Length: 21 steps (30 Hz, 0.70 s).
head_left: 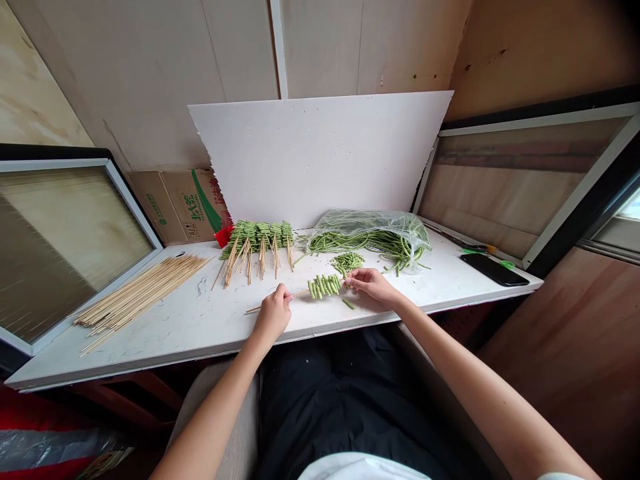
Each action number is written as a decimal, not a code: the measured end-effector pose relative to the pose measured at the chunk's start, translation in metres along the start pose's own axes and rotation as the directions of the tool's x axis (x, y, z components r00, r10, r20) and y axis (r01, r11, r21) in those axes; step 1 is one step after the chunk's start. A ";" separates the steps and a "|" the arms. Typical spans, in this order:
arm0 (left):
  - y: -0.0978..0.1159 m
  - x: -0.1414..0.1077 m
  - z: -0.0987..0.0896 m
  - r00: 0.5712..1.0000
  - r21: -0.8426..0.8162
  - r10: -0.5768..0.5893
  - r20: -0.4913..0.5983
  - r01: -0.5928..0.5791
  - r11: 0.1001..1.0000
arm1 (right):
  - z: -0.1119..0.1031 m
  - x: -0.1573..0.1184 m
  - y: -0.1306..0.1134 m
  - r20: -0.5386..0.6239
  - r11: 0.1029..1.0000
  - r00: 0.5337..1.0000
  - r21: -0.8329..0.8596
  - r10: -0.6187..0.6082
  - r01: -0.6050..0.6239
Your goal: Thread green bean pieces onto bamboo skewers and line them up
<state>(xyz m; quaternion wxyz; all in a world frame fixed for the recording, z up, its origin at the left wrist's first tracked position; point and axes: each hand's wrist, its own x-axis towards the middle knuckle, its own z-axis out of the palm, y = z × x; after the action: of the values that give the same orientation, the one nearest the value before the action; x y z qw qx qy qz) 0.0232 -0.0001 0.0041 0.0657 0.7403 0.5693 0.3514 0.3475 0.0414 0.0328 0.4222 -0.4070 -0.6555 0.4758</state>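
Note:
My left hand [276, 311] is closed around a thin wooden skewer [300, 293], whose end sticks out past it to the left. Several cut green bean pieces [324, 287] are threaded side by side on that skewer. At its right end, the fingers of my right hand [371, 285] pinch a piece of green bean, mostly hidden by the fingertips. One loose bean piece [349, 303] lies on the white table just below the right hand. Behind the hands is a small heap of cut bean pieces [347, 261].
Finished bean skewers [260, 237] are stacked at the back, sticks toward me. Bare skewers [145, 293] lie at left. A clear plastic bag [370, 223] holds long beans. A black phone [494, 269] rests at right. A cardboard box [175, 207] and a white board [325, 160] stand behind.

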 end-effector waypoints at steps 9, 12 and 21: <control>0.000 0.000 0.000 1.000 -0.007 0.009 -0.003 -0.009 1.000 | 0.001 -0.001 -0.002 -0.002 1.000 1.000 0.025 0.006 -0.006; 0.000 0.000 0.000 1.000 -0.006 0.006 0.002 -0.006 1.000 | 0.001 -0.001 -0.003 -0.003 1.000 1.000 0.031 0.004 -0.004; 0.001 0.000 0.000 1.000 -0.002 0.002 0.026 -0.002 1.000 | 0.001 0.000 -0.001 -0.003 1.000 1.000 0.014 0.003 -0.003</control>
<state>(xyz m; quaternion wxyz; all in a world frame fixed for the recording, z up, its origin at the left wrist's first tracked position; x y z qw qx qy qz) 0.0244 -0.0004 0.0049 0.0736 0.7455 0.5670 0.3424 0.3468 0.0408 0.0337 0.4254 -0.4056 -0.6511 0.4803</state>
